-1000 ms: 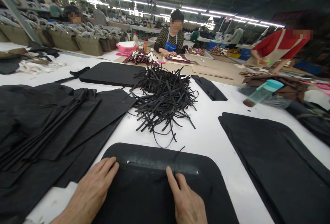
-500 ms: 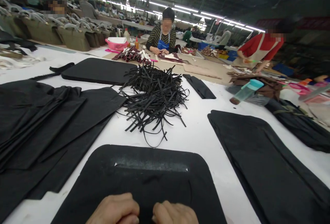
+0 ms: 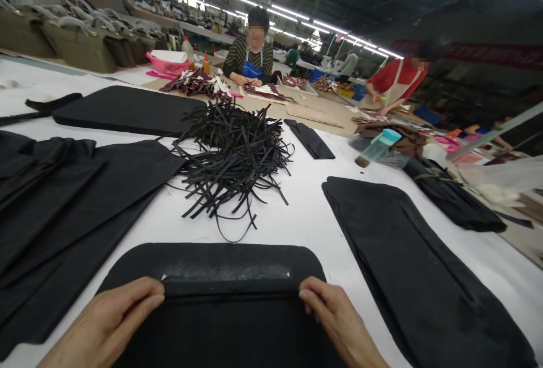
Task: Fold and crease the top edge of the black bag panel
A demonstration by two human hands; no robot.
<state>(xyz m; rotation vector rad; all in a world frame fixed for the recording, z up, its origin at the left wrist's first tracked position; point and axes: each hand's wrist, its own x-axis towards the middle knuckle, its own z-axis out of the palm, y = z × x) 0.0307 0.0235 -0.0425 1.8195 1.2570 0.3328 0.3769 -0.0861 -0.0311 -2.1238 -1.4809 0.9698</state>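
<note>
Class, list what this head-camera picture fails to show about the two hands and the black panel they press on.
- Head view: the near part of the flat black felt panel with rounded corners is cut off by the bottom edge.
- Left hand and right hand: their undersides are hidden; whether the fingers pinch the folded layer cannot be told.
- The pale strip is too blurred to identify.

Both hands are laid palm-down, low in the head view, well apart. The left hand (image 3: 111, 323) is extended with fingers (image 3: 146, 299) flat and together. The right hand (image 3: 335, 314) is angled inward, fingers (image 3: 311, 297) curled at the tips.
</note>
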